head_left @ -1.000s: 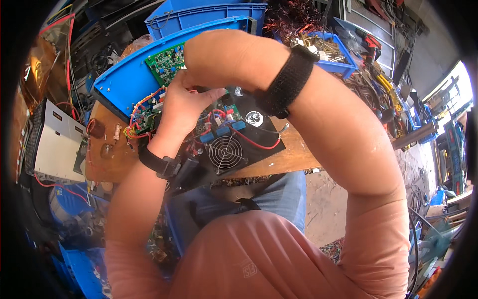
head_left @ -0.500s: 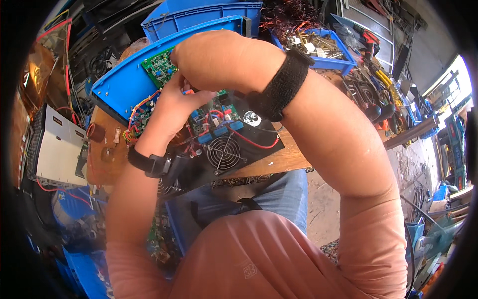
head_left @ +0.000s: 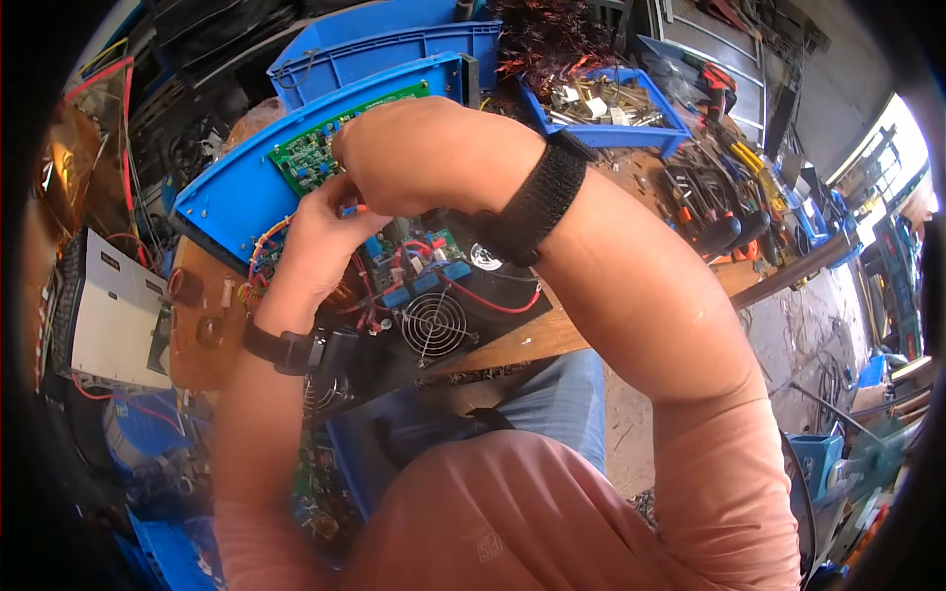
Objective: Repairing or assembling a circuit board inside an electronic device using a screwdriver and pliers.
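Two bare hands meet over the opened device: the left hand (head_left: 313, 241) has its thumb stretched toward the right hand (head_left: 409, 158), which is bent over from above. The right fingertips are hidden, so I cannot tell whether either hand pinches anything; a small orange-red piece (head_left: 358, 208) shows by the left thumb. Just beyond them, the green circuit board (head_left: 304, 158) lies along a glossy blue panel (head_left: 217, 212), its long axis slanting from lower left to upper right, parallel to the panel's upper edge. Nearer the body are a round wire fan grille (head_left: 434, 325) on a matte black plate (head_left: 387, 362) and a curved red cable (head_left: 501, 306). Beneath is a worn wooden table (head_left: 532, 338). Farther right sit a blue plastic tray (head_left: 621, 136) of metal pieces and scattered hand tools (head_left: 702, 202); a pale-fronted box (head_left: 118, 305) stands at left.
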Available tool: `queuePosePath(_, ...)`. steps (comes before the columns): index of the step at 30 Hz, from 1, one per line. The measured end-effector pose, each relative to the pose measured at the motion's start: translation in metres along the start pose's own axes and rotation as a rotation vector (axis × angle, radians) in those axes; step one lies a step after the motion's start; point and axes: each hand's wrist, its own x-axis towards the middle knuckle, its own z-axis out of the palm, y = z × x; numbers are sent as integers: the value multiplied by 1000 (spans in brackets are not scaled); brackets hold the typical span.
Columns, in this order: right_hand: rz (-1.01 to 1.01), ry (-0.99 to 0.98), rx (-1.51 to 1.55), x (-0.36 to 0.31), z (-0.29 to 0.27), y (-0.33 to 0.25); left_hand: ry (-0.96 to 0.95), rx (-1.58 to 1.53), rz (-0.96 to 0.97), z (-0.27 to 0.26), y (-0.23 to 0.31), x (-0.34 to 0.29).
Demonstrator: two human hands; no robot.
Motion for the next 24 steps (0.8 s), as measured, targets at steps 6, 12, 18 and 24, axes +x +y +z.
queuePosePath(6, 31, 47, -107, -4, 1, -12, 156, 51, 88, 22, 8, -1)
queuePosePath(12, -17, -31, -8, -2, 2, -2, 18, 41, -7, 3, -3, -2)
queuePosePath(18, 56, 51, -79, -4, 5, -9, 111, 214, 107, 25, -3, 2)
queuePosePath(24, -40, 27, -2, -2, 7, -3, 68, 126, -60, 13, 4, -4)
